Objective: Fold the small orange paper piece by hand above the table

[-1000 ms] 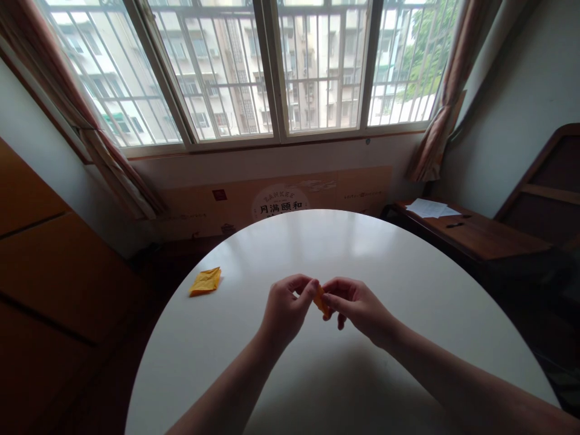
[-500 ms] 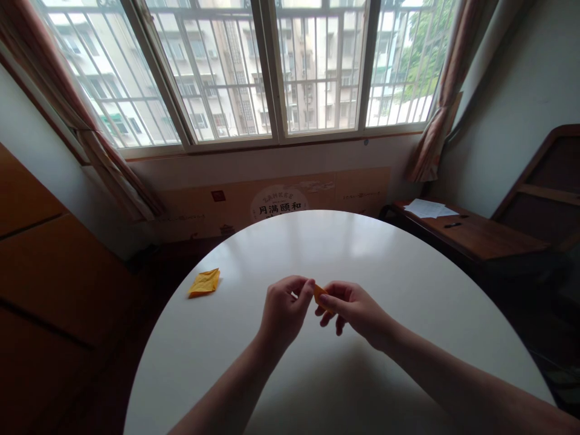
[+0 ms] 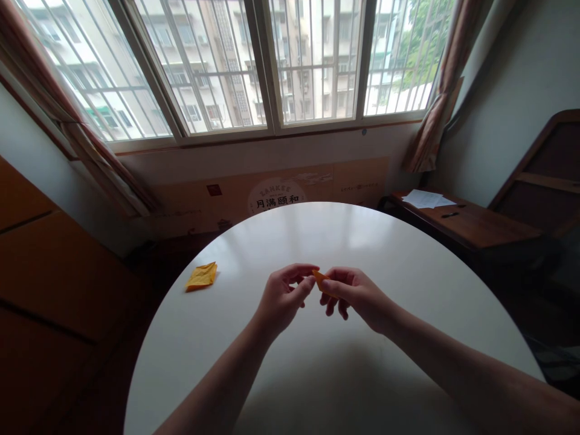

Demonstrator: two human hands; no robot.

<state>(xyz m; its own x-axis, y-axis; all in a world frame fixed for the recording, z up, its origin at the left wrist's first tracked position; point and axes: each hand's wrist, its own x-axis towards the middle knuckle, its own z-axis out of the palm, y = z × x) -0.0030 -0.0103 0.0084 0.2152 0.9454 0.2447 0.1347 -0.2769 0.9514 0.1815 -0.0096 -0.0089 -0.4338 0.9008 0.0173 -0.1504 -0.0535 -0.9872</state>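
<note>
A small folded orange paper (image 3: 319, 280) is held up above the white round table (image 3: 203, 362). My right hand (image 3: 351, 290) pinches it between thumb and fingers, its other fingers curled below. My left hand (image 3: 287, 296) is at the paper's left edge, thumb and index finger parted around its tip, and nothing shows in its grasp. A flat folded yellow-orange paper piece (image 3: 202, 277) lies on the table near its left edge.
Beyond the table are a printed cardboard panel (image 3: 226, 196) and a barred window. A wooden side table (image 3: 489, 223) with white papers (image 3: 423, 199) and a dark pen-like item (image 3: 450, 215) stands at the right, beside a folded wooden frame.
My left thumb and index finger have opened from their pinch at the paper's tip. More of the orange paper shows in my right hand. The view has shifted slightly.
</note>
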